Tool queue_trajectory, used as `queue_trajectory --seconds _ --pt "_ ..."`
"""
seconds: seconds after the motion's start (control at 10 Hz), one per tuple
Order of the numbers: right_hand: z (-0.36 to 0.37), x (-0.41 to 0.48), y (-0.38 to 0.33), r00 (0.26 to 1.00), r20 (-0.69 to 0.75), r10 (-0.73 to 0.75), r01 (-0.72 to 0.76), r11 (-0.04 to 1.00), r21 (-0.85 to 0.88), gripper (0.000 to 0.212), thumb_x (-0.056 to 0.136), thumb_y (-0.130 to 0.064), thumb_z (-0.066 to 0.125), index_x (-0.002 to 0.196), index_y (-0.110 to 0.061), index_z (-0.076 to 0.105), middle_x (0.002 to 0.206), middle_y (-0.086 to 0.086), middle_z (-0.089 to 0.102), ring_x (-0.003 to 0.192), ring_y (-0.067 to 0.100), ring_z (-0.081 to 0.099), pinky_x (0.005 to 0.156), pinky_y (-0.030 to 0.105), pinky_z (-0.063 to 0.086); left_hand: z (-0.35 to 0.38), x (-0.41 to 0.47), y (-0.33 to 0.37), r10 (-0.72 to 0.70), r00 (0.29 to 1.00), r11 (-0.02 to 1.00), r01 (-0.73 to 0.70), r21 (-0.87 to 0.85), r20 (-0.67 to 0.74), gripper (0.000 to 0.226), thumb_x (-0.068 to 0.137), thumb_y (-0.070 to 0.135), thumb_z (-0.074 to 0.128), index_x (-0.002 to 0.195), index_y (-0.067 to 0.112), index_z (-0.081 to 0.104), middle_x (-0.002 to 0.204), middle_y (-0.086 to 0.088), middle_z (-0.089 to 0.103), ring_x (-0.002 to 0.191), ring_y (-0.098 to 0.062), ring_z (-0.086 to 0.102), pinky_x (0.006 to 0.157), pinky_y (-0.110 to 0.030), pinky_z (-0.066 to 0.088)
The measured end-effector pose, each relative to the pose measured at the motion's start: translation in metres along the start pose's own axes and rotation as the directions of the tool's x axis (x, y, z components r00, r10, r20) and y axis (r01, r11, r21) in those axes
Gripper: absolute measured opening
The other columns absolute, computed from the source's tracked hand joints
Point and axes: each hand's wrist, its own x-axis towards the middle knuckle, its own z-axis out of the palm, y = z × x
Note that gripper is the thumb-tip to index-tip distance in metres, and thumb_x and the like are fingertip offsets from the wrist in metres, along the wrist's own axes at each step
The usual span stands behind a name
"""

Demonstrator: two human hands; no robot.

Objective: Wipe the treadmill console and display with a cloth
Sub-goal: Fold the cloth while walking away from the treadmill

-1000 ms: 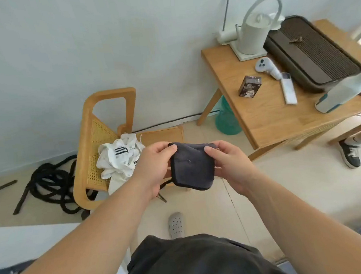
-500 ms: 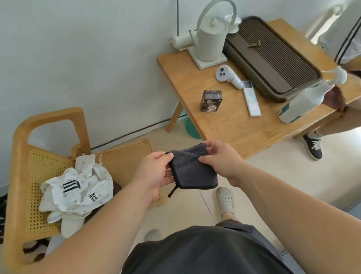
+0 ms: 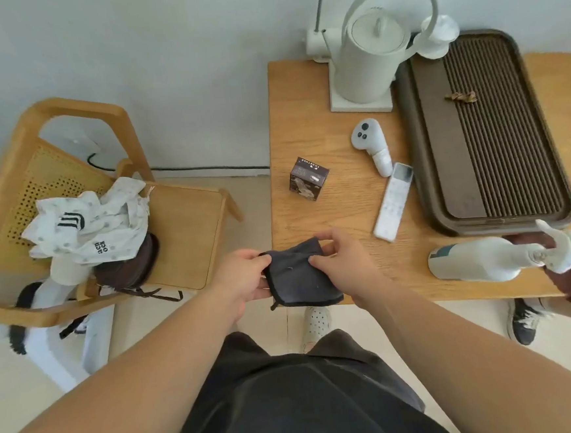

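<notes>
Between both hands, left hand [image 3: 241, 278] and right hand [image 3: 341, 265] fingers pinch the cloth [image 3: 301, 280] (dark, folded) closed.

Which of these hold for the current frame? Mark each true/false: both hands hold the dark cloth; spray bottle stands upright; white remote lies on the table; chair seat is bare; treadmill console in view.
1. Both the left hand and right hand hold the dark cloth. True.
2. The spray bottle stands upright. False: it lies on its side on the table.
3. The white remote lies on the table. True.
4. The chair seat is bare. False: white clothing is piled on it.
5. A treadmill console is in view. False: none shows.
</notes>
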Motion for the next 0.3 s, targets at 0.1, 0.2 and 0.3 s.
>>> queue_trajectory --seconds 0.1,0.2,0.3 --pt "-0.0103 0.0076 -0.0008 0.997 0.080 -0.021 0.028 0.996 -0.090 0.055 0.094 -0.021 0.072 0.141 -0.034 0.047 0.103 -0.015 0.063 0.101 0.012 0.064 0.077 0.029 0.056 0.0106 0.0019 -0.0032 -0.002 0.997 1.000 0.002 0.012 -0.079 0.015 0.102 0.020 0.055 0.114 0.014 0.062 0.110 -0.004 0.069 0.100 -0.023 0.067 0.082 -0.036 0.051" --pt "-0.0142 0.0108 0.0045 0.986 0.153 -0.064 0.103 0.959 -0.263 0.053 0.095 -0.021 0.071 0.145 -0.024 0.052 0.119 -0.015 0.062 0.118 0.016 0.059 0.090 0.028 0.052 0.0110 0.0063 -0.0100 -0.014 0.991 0.999 0.018 0.034 -0.130 0.037 0.101 0.026 0.056 0.136 0.017 0.052 0.125 -0.004 0.059 0.118 -0.026 0.057 0.088 -0.037 0.045" --pt "-0.0198 0.0111 0.0034 0.985 0.146 -0.087 0.138 0.913 -0.383 0.049 0.097 -0.028 0.068 0.144 -0.023 0.056 0.143 -0.002 0.057 0.128 0.021 0.054 0.089 0.026 0.048 0.0082 0.0084 -0.0083 -0.030 0.989 0.998 0.037 0.049 -0.146 0.031 0.101 0.031 0.055 0.130 0.021 0.054 0.121 -0.004 0.060 0.112 -0.024 0.058 0.087 -0.039 0.048"
